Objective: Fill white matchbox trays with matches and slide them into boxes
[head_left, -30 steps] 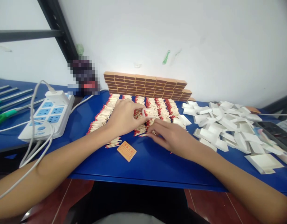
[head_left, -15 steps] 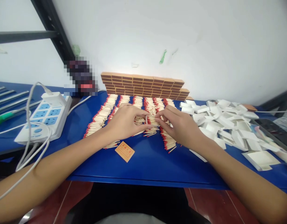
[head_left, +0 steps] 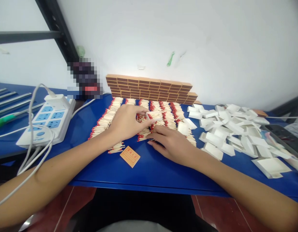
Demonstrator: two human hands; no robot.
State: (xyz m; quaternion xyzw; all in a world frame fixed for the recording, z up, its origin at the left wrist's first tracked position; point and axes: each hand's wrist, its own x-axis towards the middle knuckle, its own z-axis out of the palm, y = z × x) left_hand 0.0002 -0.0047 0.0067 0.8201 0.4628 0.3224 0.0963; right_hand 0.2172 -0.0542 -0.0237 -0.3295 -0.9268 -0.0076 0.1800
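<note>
Rows of red-tipped matches [head_left: 107, 117] lie across the blue table [head_left: 153, 170]. My left hand [head_left: 126, 122] hovers over them, fingers closed on a small white matchbox tray [head_left: 154, 116] partly filled with matches. Just below it, my right hand [head_left: 170, 143] rests low on the table, its fingertips pinched on matches at the near end of a row. An orange matchbox sleeve [head_left: 130, 156] lies flat near the table's front, beside a few loose matches.
A wall of stacked orange matchboxes [head_left: 151, 90] stands at the back. A heap of several white trays [head_left: 233, 129] fills the right side. A white power strip [head_left: 46, 119] with cables sits left. A dark phone [head_left: 283, 137] lies far right.
My right hand dropped from beside the tray down to the near end of the matches. The left hand keeps hold of the tray over the rows.
</note>
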